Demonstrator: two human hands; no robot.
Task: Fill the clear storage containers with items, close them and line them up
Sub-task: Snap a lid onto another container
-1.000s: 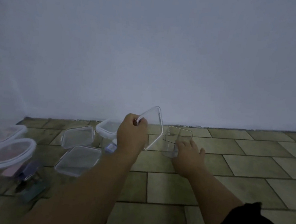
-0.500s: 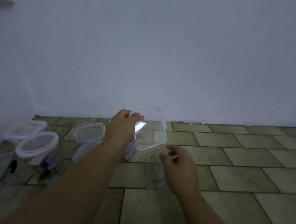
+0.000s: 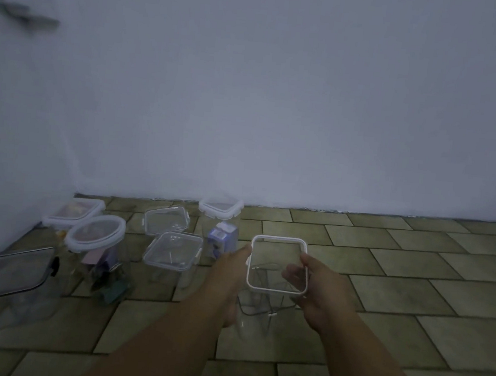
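The right hand point(image 3: 322, 289) grasps the clear square lid with a white rim point(image 3: 278, 238), thumb over its right edge and fingers point(image 3: 291, 275) curled beneath, visible through the plastic. The left hand point(image 3: 229, 274) holds the left rim, its fingers mostly hidden. The lid lies nearly level just above the empty clear square container point(image 3: 254, 315) standing on the tiled floor point(image 3: 412, 294). Half a second ago the left hand alone held the lid tilted, and the right hand was open beside the container.
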